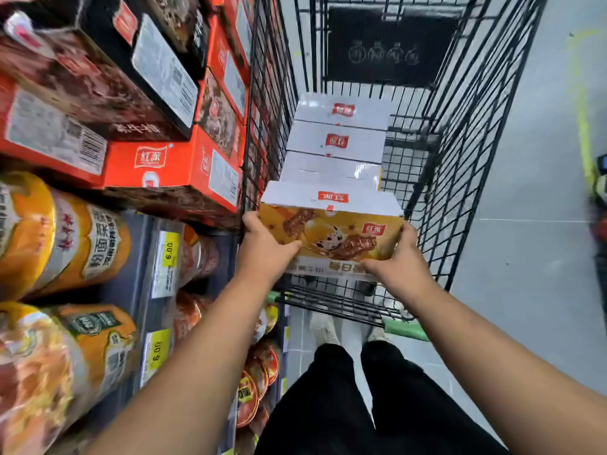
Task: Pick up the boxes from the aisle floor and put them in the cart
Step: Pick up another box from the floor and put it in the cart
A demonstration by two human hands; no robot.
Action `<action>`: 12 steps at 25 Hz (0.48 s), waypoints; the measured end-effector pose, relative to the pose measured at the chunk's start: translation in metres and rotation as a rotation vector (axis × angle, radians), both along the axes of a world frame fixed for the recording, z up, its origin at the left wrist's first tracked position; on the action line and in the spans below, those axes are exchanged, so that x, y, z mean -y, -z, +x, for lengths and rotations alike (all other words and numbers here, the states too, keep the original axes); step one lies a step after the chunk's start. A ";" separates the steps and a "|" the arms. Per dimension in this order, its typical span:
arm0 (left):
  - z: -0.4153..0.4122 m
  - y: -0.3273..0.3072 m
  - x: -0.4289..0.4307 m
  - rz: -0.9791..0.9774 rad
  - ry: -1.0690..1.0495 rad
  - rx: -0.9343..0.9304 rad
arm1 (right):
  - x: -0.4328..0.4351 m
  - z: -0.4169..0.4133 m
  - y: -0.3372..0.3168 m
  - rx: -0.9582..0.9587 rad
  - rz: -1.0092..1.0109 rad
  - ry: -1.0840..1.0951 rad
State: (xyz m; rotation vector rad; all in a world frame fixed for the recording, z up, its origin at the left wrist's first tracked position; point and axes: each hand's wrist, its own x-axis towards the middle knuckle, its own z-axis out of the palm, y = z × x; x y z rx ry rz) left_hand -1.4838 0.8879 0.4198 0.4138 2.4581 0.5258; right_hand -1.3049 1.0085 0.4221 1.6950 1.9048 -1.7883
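A yellow-and-white box [331, 221] with a red logo is held over the near end of the black wire cart [453, 152]. My left hand [266, 247] grips its left edge with the thumb on the front face. My right hand [399, 261] grips its right edge. Three white boxes [336, 142] of the same brand stand in a row inside the cart, just beyond the held box.
Shelves on the left carry orange-red boxes [170, 165] and orange noodle tubs [65, 234], close against the cart's side. The grey aisle floor [532, 224] lies to the right. My legs and shoes [348, 372] are behind the cart's green handle [405, 330].
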 end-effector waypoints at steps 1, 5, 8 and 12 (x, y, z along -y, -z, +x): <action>-0.005 0.011 -0.003 -0.014 -0.013 0.030 | 0.002 -0.004 0.011 0.027 -0.006 0.019; -0.014 0.044 -0.004 -0.043 -0.023 0.034 | 0.012 -0.014 0.039 0.089 0.082 0.106; -0.018 0.059 0.004 -0.017 -0.011 0.037 | 0.024 -0.010 0.060 0.132 0.062 0.155; -0.017 0.070 0.012 -0.044 0.059 -0.009 | 0.028 -0.005 0.083 0.158 -0.011 0.227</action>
